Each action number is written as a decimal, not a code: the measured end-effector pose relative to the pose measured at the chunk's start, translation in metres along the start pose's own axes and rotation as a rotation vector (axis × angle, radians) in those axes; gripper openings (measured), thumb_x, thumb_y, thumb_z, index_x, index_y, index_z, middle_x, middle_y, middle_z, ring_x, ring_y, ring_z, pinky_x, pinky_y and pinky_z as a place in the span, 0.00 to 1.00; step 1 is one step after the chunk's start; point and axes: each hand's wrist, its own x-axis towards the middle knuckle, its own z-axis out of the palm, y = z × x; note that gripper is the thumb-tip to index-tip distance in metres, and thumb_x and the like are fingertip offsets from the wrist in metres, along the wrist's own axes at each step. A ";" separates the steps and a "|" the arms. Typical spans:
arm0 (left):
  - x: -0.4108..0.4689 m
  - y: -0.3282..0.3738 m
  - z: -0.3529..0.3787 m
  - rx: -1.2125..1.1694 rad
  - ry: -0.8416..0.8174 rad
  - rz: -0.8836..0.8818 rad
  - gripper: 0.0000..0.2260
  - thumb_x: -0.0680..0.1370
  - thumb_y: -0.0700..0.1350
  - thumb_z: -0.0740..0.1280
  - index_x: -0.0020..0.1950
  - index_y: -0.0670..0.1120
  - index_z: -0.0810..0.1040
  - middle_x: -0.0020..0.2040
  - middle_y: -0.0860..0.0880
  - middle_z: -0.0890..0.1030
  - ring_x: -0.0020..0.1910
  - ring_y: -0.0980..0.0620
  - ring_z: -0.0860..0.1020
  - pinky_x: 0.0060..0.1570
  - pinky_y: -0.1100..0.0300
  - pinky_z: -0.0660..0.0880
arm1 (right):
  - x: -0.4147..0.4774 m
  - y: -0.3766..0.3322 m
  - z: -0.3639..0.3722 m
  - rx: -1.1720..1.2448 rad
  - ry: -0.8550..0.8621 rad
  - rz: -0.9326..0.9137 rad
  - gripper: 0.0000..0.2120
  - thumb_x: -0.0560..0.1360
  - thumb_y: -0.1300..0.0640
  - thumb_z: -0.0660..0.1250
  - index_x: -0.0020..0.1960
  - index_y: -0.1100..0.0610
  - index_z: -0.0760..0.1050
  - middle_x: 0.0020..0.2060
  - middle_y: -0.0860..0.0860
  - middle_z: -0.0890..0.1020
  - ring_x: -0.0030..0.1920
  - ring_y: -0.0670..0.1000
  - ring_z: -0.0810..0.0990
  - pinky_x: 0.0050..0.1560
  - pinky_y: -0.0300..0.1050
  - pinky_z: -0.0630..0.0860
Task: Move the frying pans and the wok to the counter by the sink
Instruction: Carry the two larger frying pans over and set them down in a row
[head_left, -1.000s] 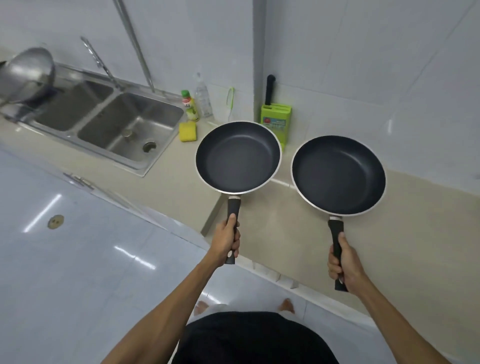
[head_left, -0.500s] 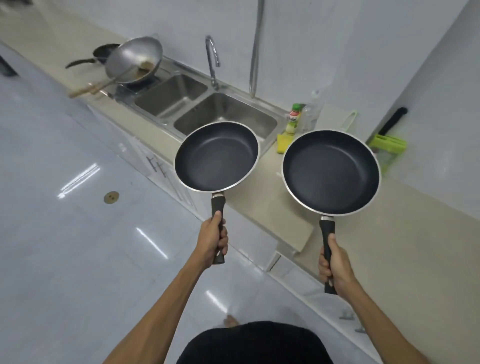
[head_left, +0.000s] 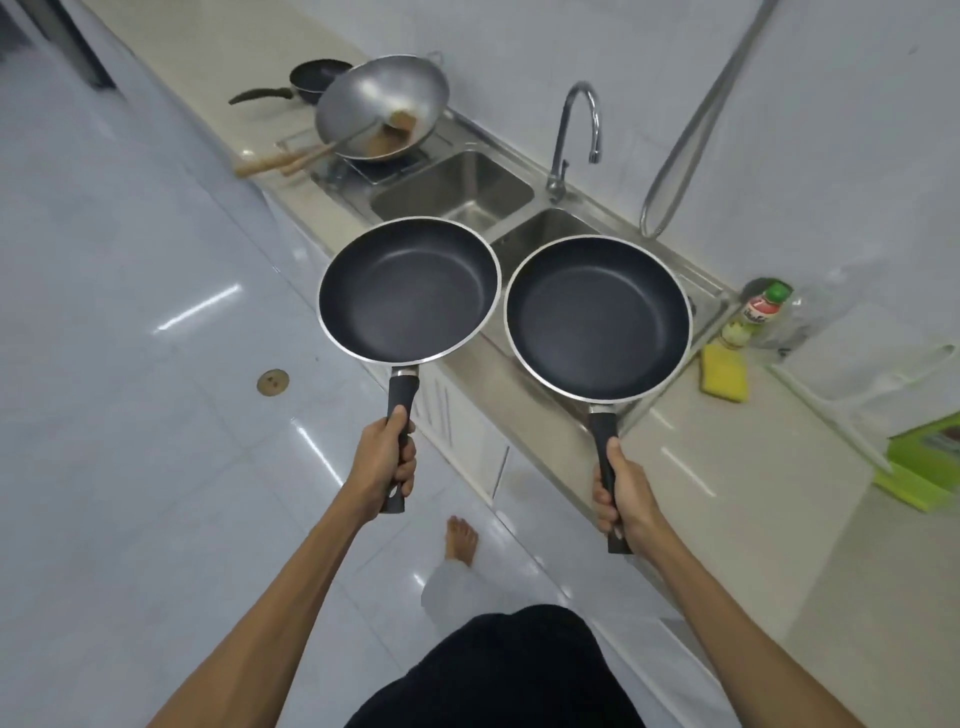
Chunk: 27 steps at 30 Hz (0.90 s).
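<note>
My left hand (head_left: 383, 467) grips the black handle of a dark non-stick frying pan (head_left: 410, 288), held level over the counter's front edge. My right hand (head_left: 621, 499) grips the handle of a second, slightly larger frying pan (head_left: 597, 317), held over the near basin of the double sink (head_left: 457, 189). The two pans almost touch rim to rim. A steel wok (head_left: 382, 104) with a wooden-handled spatula in it rests tilted on the drainboard at the sink's far end. Beyond it a small black pan (head_left: 314, 78) sits on the beige counter (head_left: 218, 57).
A curved tap (head_left: 574, 135) stands behind the sink. On the counter to the right lie a yellow sponge (head_left: 724, 376), a green-capped bottle (head_left: 753, 314), a clear bottle and a green knife block (head_left: 924, 467). White cabinet doors run below; my bare foot (head_left: 461, 540) is on the glossy tiled floor.
My view has swung left along the counter and I have stepped toward the sink. Both pans, still held, now hang over the sink area, closer together; the wok and small pan appear nearer.
</note>
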 end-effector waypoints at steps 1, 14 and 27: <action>0.008 0.007 -0.005 0.001 -0.001 -0.003 0.16 0.83 0.55 0.57 0.47 0.43 0.70 0.27 0.50 0.65 0.20 0.53 0.62 0.19 0.62 0.65 | 0.006 -0.011 0.013 -0.017 -0.023 -0.005 0.27 0.80 0.33 0.56 0.36 0.54 0.68 0.23 0.51 0.66 0.20 0.49 0.60 0.22 0.39 0.60; 0.198 0.160 -0.175 -0.204 0.122 -0.049 0.15 0.83 0.55 0.58 0.44 0.45 0.70 0.26 0.51 0.64 0.19 0.54 0.60 0.19 0.64 0.62 | 0.160 -0.196 0.261 -0.029 -0.126 0.027 0.26 0.81 0.34 0.55 0.37 0.54 0.68 0.22 0.50 0.65 0.18 0.48 0.60 0.21 0.37 0.59; 0.395 0.324 -0.432 -0.102 0.092 0.054 0.15 0.82 0.56 0.59 0.44 0.45 0.71 0.26 0.50 0.67 0.19 0.54 0.62 0.19 0.63 0.64 | 0.246 -0.308 0.574 0.038 -0.104 -0.073 0.25 0.79 0.35 0.62 0.34 0.53 0.67 0.21 0.50 0.66 0.18 0.48 0.60 0.20 0.38 0.59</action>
